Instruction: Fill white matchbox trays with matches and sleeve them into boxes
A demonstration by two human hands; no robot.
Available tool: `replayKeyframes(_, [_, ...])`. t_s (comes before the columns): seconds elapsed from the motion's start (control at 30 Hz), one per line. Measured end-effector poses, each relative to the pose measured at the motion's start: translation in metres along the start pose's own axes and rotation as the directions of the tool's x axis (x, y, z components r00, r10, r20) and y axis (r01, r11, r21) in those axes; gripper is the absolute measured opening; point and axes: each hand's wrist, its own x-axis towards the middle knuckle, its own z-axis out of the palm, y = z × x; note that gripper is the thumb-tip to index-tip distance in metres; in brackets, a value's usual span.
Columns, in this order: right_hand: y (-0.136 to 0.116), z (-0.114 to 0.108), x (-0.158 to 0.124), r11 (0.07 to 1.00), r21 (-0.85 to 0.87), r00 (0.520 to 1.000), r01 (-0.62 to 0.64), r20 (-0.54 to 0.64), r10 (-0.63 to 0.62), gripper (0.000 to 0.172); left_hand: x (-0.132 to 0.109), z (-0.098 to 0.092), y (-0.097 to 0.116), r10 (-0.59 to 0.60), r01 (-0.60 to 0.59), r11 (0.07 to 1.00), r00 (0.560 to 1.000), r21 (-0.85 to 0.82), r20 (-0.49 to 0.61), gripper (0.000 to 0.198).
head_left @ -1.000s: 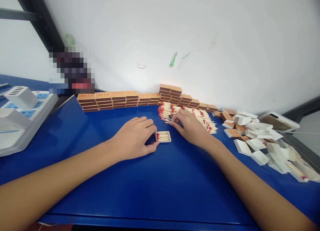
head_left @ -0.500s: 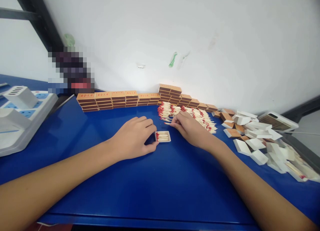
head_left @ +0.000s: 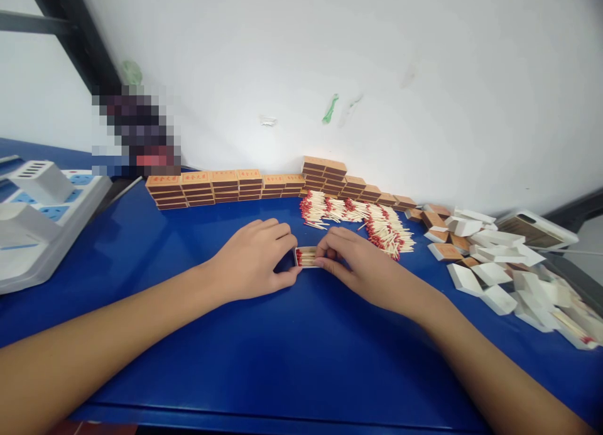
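A small white matchbox tray [head_left: 296, 257] lies on the blue tabletop with red-tipped matches [head_left: 307, 258] in it, heads to the left. My left hand [head_left: 254, 258] steadies its left end between thumb and fingers. Over the tray's right end is my right hand [head_left: 351, 259], thumb and fingertips pinched together at a match whose far end they hide. Just behind my right hand spreads a big heap of loose matches [head_left: 386, 225], red heads pointing various ways.
Stacked brown matchboxes [head_left: 198, 189] line the wall. White trays and box sleeves [head_left: 494, 253] lie jumbled at right, near a white phone-like device [head_left: 537, 226]. A power strip [head_left: 56, 234] with plugged-in adapters stands at left. The blue table's [head_left: 282, 372] front edge runs below.
My right hand has come from the near edge of the match heap down to the tray, carrying a match. My left hand stays at the tray's left end. The view shifted slightly.
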Motion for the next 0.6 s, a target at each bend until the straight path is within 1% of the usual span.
replayKeyframes(0.13, [0.008, -0.001, 0.003, 0.999, 0.025, 0.999, -0.028, -0.037, 0.029, 0.007, 0.000, 0.000, 0.001, 0.003, -0.003, 1.000, 1.000, 0.004, -0.001, 0.025])
replayKeyframes(0.2, [0.018, 0.000, 0.007, 0.997, 0.008, 0.989, -0.071, -0.127, 0.071, 0.007, 0.000, 0.000, 0.001, 0.008, -0.008, 1.000, 1.000, 0.007, -0.005, 0.026])
replayKeyframes(0.27, [0.031, 0.003, 0.014, 0.994, -0.020, 0.964, -0.110, -0.246, 0.102, 0.006, 0.000, 0.000, 0.001, 0.011, -0.011, 1.000, 1.000, 0.010, -0.012, 0.026])
replayKeyframes(0.33, [0.044, 0.008, 0.021, 0.993, -0.042, 0.946, -0.111, -0.310, 0.093, 0.007, 0.000, 0.000, 0.000, 0.013, -0.013, 1.000, 1.000, 0.012, -0.021, 0.026])
replayKeyframes(0.43, [0.055, 0.014, 0.030, 0.996, -0.060, 0.949, -0.072, -0.310, 0.050, 0.009, 0.000, 0.001, 0.000, 0.011, -0.011, 1.000, 1.000, 0.015, -0.025, 0.025])
replayKeyframes(0.6, [0.057, 0.020, 0.034, 0.995, -0.063, 0.948, -0.073, -0.313, 0.050, 0.012, -0.001, 0.001, -0.001, 0.012, -0.011, 1.000, 1.000, 0.024, -0.027, 0.026])
